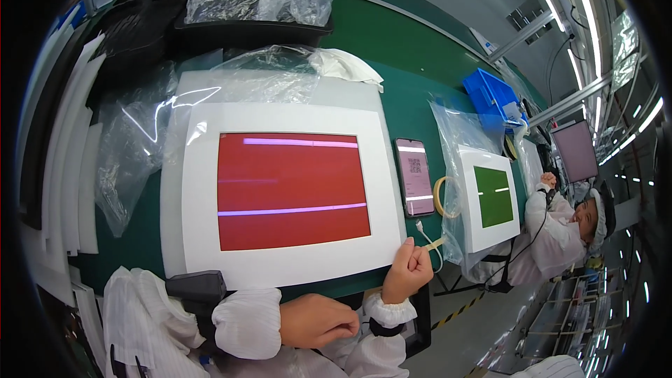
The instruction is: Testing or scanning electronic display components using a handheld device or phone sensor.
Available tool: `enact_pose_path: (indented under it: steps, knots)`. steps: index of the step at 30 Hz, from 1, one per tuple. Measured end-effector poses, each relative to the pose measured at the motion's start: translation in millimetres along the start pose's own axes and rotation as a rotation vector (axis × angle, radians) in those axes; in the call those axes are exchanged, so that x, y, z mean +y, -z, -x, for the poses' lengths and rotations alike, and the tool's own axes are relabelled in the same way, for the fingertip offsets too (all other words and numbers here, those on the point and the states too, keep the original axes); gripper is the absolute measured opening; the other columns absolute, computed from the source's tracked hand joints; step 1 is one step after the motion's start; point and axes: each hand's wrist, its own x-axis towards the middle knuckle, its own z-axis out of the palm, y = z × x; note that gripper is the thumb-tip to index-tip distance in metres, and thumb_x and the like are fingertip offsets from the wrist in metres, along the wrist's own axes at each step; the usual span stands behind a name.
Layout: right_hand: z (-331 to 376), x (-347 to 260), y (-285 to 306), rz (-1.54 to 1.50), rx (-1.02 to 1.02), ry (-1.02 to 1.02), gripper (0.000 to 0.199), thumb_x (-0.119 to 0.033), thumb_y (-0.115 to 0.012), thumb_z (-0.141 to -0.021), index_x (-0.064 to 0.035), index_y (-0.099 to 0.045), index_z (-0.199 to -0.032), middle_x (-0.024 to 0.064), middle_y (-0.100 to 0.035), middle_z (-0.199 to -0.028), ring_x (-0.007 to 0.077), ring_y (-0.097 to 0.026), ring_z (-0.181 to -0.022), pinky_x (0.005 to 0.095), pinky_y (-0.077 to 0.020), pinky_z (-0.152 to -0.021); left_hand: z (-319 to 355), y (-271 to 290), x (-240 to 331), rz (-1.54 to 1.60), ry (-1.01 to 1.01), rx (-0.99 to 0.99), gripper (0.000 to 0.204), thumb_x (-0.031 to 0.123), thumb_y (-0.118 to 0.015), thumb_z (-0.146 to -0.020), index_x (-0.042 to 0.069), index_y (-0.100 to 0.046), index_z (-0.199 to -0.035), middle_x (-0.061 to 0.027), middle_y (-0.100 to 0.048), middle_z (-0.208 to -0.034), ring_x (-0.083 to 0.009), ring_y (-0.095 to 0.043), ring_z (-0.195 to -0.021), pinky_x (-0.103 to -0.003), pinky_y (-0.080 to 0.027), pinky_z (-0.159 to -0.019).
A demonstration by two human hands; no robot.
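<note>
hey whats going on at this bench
A person in white sleeves sits at a green table with a large white-framed panel showing a red screen. Their right hand pinches a strip of tape at the panel's lower right corner, while the left hand rests closed near the table edge. A phone lies beside the panel. Further along, a co-worker sits by a smaller panel showing green.

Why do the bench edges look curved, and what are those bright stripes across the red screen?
Head view: the fisheye lens bends the green bench toward the dark rim; the stripes on the red screen look like reflected ceiling lights; glare also streaks the plastic bag.
</note>
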Motion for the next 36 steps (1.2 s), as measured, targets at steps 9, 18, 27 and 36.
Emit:
enact_pose_path:
  steps: [9, 18, 27, 36]
  knots:
    - [-2, 1, -2, -0.029, 0.060, 0.057, 0.047, -0.006, -0.057, -0.087, -0.0081, -0.022, -0.057, -0.0066, -0.021, -0.054, 0.0040, -0.019, -0.053, 0.0252, -0.0149, -0.047, -1, 1, -1, 0.015, -0.034, -0.045, 0.010, 0.015, -0.049, -0.089, 0.005, -0.052, -0.089, -0.0090, -0.058, -0.084, -0.0267, -0.056, -0.077, -0.036, -0.045, -0.068]
    - [2, 3, -3, 0.011, 0.057, 0.035, 0.044, -0.006, -0.055, -0.088, -0.0060, -0.025, -0.056, -0.0043, -0.025, -0.051, 0.0064, -0.020, -0.052, 0.0262, -0.0172, -0.047, 3, -2, -1, -0.013, -0.031, -0.012, 0.010, 0.014, -0.049, -0.087, 0.005, -0.052, -0.086, -0.0090, -0.058, -0.081, -0.0269, -0.056, -0.074, -0.035, -0.045, -0.065]
    - [0, 0, -3, -0.020, 0.061, 0.043, 0.045, -0.005, -0.056, -0.088, -0.0066, -0.024, -0.056, -0.0050, -0.022, -0.053, 0.0061, -0.018, -0.052, 0.0259, -0.0162, -0.047, 0, -7, -5, 0.007, -0.052, 0.021, 0.009, 0.013, -0.050, -0.085, 0.004, -0.052, -0.085, -0.0082, -0.058, -0.080, -0.0257, -0.056, -0.072, -0.035, -0.045, -0.064]
    - [1, 0, -4, -0.004, 0.054, 0.066, 0.045, -0.005, -0.056, -0.088, -0.0071, -0.024, -0.056, -0.0050, -0.021, -0.053, 0.0060, -0.018, -0.052, 0.0261, -0.0152, -0.047, 2, -10, -8, 0.038, -0.046, 0.092, 0.006, 0.011, -0.055, -0.079, 0.005, -0.058, -0.081, -0.0088, -0.062, -0.075, -0.0276, -0.060, -0.070, -0.036, -0.045, -0.062]
